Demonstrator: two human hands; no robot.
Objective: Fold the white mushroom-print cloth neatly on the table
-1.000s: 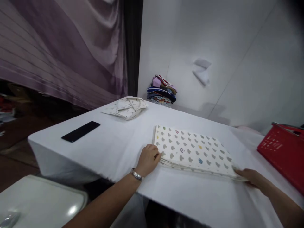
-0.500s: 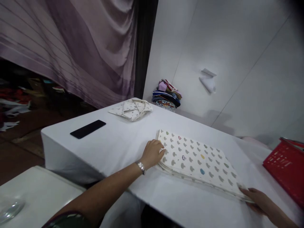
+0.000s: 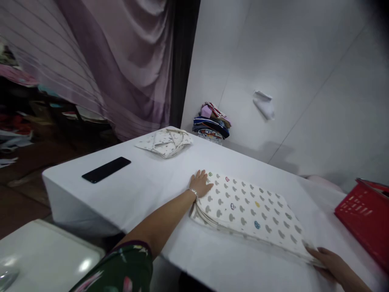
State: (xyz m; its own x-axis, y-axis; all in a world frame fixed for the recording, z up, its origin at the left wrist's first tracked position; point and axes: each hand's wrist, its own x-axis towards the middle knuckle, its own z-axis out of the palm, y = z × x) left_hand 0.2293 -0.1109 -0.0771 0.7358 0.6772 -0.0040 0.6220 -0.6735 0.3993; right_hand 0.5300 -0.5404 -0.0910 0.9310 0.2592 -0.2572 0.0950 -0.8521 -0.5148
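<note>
A folded white cloth [image 3: 247, 213] with grey mushroom-like prints and a few coloured ones lies flat on the white-covered table [image 3: 170, 190], its layers showing along the near edge. My left hand [image 3: 201, 184] rests on its far left corner with fingers spread. At the near right corner my right hand [image 3: 326, 259] pinches the cloth's edge, thumb on top and fingers underneath. Further back on the table sits a loosely folded printed garment [image 3: 166, 142], touched by neither hand.
A black phone [image 3: 106, 169] lies at the table's left. A red plastic basket [image 3: 364, 219] stands at the right edge. Folded clothes are stacked [image 3: 212, 123] by the far wall. A white surface [image 3: 45, 255] is at lower left; a purple curtain [image 3: 121, 61] hangs behind.
My left hand has slid away from me, from the cloth's left edge to its far left corner, and its fingers have spread. My right hand keeps its grip on the near right corner.
</note>
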